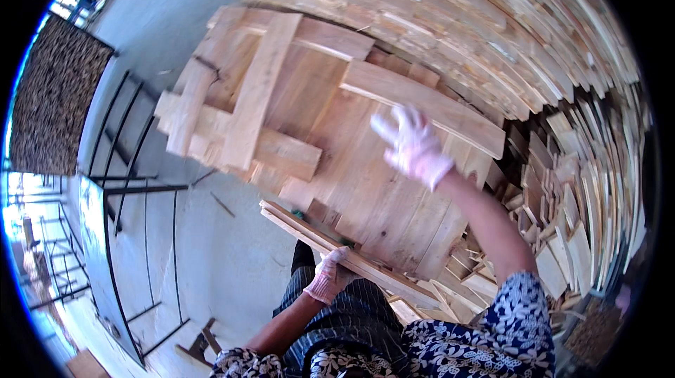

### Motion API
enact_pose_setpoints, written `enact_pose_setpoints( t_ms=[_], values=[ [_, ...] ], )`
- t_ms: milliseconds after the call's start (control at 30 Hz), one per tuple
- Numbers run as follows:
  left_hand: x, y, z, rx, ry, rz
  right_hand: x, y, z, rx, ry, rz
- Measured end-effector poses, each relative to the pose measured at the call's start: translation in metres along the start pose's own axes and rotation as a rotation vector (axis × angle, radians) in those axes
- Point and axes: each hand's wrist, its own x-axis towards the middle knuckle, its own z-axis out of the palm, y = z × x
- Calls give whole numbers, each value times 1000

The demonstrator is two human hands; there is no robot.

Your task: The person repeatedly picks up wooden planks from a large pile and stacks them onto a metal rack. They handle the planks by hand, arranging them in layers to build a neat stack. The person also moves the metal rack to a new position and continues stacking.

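Note:
My left hand (330, 276), in a pale pinkish work glove, is closed round a long narrow wooden board (380, 274) held slantwise in front of my body. It looks like more than one board laid together. My right hand (415, 149), in a white glove and slightly blurred, is over the broad stack of planks (365, 188) with its fingers spread and nothing in them. Just beyond it a loose wide plank (422, 107) lies across the stack. Farther left, a plank (264, 90) rests crosswise over other boards, with a shorter board (288, 153) beside it.
A tall wall of stacked boards (422, 12) rises behind the pile. Many offcuts (555, 195) lean and lie in a heap at the right. On the left stand a black metal frame (126, 132) and a table (95, 237), with pale floor (211, 237) between.

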Motion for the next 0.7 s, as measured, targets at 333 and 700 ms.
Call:
enact_pose_setpoints(
  t_ms=[333, 700],
  values=[
    [-53, -21, 27, 1316, -448, 827, -133, -124, -12, 1214, -674, 101],
    [-22, 11, 104, 1133, -551, 316, -152, -76, -8, 559, -207, 278]
  ],
)
